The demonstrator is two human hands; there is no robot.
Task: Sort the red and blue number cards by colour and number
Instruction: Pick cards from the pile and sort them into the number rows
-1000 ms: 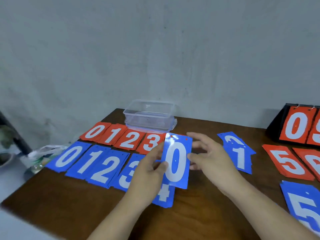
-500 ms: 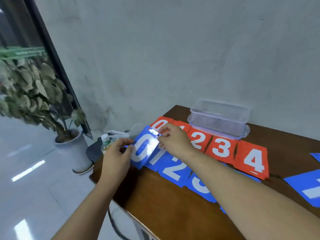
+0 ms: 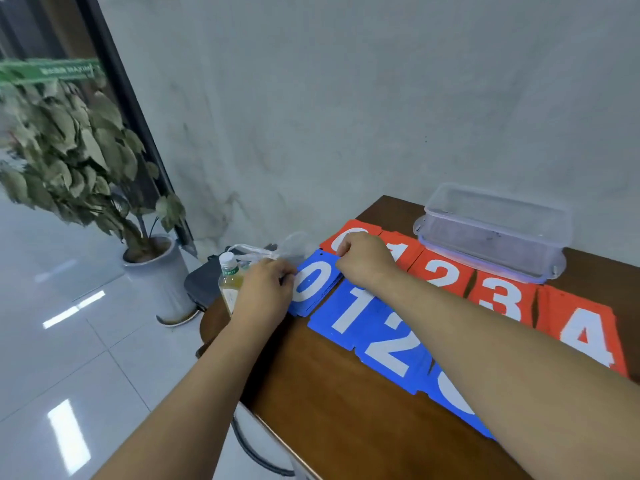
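A blue 0 card (image 3: 311, 282) lies on top of the blue 0 pile at the table's left end. My left hand (image 3: 265, 292) pinches its left edge, and my right hand (image 3: 363, 259) holds its far right corner. To its right lie a blue 1 pile (image 3: 349, 311), a blue 2 pile (image 3: 391, 348) and a blue 3 pile (image 3: 453, 396), partly hidden by my right arm. Behind them runs a red row: a red 0 card (image 3: 341, 233) mostly covered by my right hand, a red 1 card (image 3: 403, 251), a red 2 card (image 3: 440, 271), a red 3 card (image 3: 498, 303), a red 4 card (image 3: 585, 337).
A clear plastic box (image 3: 491, 230) stands against the wall behind the red row. Off the brown table's (image 3: 346, 420) left end are a drink bottle (image 3: 230, 282), a dark stool and a potted plant (image 3: 83, 161) on the tiled floor.
The blue 0 card, held upright mid-table a second ago, has gone left and now lies flat on the blue 0 pile with both hands on its edges. My view swung left.
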